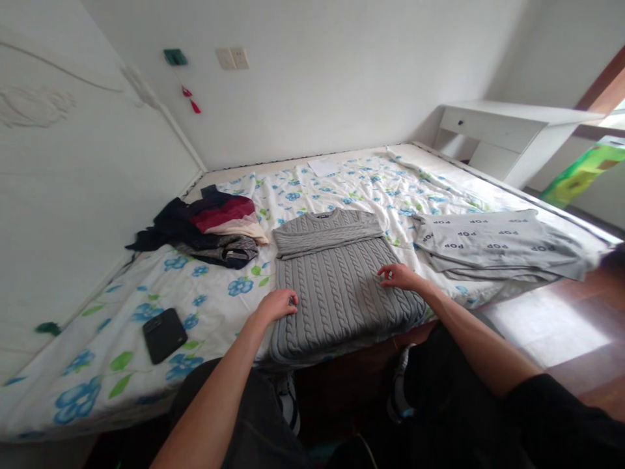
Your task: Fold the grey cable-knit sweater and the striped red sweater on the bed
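A grey cable-knit sweater (336,286) lies flat on the bed in front of me, its sleeves folded across the chest and its collar facing the wall. Its lower hem reaches over the bed's front edge. At the sweater's left side is my left hand (279,305), fingers curled loosely, with nothing visible in them. My right hand (398,277) hovers over or rests lightly on the right side of the knit, fingers bent and apart. Whether either hand touches the fabric is hard to tell.
Dark, maroon and cream clothes (215,225) lie heaped to the left. A black phone (165,335) rests on the flowered sheet (244,312). Folded grey fabric printed "POP" (493,241) is to the right. White paper (323,167) lies near the wall; a white desk (508,133) stands back right.
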Tool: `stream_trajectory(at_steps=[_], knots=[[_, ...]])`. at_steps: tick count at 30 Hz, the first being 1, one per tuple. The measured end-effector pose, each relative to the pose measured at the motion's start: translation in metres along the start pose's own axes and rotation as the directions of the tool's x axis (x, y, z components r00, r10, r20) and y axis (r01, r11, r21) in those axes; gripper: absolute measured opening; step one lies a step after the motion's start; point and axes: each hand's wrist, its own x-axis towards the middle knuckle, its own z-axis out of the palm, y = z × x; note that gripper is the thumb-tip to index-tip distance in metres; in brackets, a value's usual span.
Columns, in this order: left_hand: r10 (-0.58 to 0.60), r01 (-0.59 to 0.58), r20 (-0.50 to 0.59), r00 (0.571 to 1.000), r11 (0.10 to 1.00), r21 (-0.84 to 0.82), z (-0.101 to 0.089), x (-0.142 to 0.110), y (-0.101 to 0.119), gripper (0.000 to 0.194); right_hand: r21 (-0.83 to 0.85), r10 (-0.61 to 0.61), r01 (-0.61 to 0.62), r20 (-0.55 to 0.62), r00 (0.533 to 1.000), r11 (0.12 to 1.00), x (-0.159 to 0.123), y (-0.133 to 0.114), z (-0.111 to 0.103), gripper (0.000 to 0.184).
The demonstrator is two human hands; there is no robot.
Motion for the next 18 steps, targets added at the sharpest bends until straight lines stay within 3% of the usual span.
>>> stream_trajectory(at_steps=[2, 5, 8, 12, 15, 18], knots=[[0.001, -0.001, 0.020, 1.000, 1.000, 0.023, 0.003, 0.005, 0.000, 0.019, -0.032, -0.048, 0.049, 0.012, 0.999, 0.998, 0.003, -0.006, 0.006, 0.042], [0.006, -0.007, 0.029, 1.000, 0.999, 0.031, 0.007, 0.009, 0.001, 0.012, -0.102, -0.092, 0.096, 0.042, 0.995, 0.990, 0.006, -0.012, 0.013, 0.030], [-0.001, 0.001, 0.003, 1.000, 0.999, 0.032, 0.010, 0.009, 0.004, 0.012, -0.159, -0.078, 0.090, 0.082, 0.994, 0.983, 0.008, -0.018, 0.018, 0.018], [-0.023, 0.024, -0.016, 1.000, 0.998, 0.065, 0.013, 0.004, 0.011, 0.011, -0.231, -0.069, 0.083, 0.068, 0.995, 0.969, 0.006, -0.026, 0.021, 0.019], [-0.036, 0.038, -0.014, 0.999, 0.995, 0.093, 0.010, 0.000, 0.014, 0.014, -0.258, -0.034, 0.043, 0.039, 0.999, 0.965, 0.002, -0.032, 0.020, 0.018], [-0.097, 0.101, -0.042, 0.994, 0.990, 0.094, 0.004, -0.004, 0.015, 0.031, -0.261, 0.085, -0.081, 0.006, 0.996, 0.962, -0.001, -0.035, 0.018, 0.025]])
